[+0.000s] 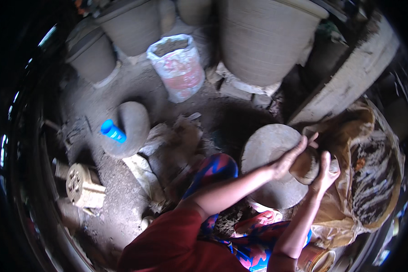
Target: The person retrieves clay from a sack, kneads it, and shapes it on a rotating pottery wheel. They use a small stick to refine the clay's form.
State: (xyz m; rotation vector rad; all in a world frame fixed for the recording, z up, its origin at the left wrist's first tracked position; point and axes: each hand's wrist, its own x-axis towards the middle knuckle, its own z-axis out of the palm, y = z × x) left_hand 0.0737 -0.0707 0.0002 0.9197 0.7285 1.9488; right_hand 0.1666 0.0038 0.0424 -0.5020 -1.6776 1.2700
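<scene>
A rounded brown lump, apparently clay, is held between my two hands at the right edge of a round grey disc, which looks like a potter's wheel. My left hand presses against the lump's left side, thumb and fingers pointing up and away. From the right, my right hand cups it with the thumb raised. The lump's underside and some fingers are hidden. Just right of my hands lies a brown plastic sheet around dark, ridged material that resembles clay.
Large grey clay pots line the back, beside a white sack of soil. Leftward, a blue cup rests on a rounded grey form, and a cream plastic stool stands nearer. A pale slanted plank rises at right. A tin sits near my right forearm.
</scene>
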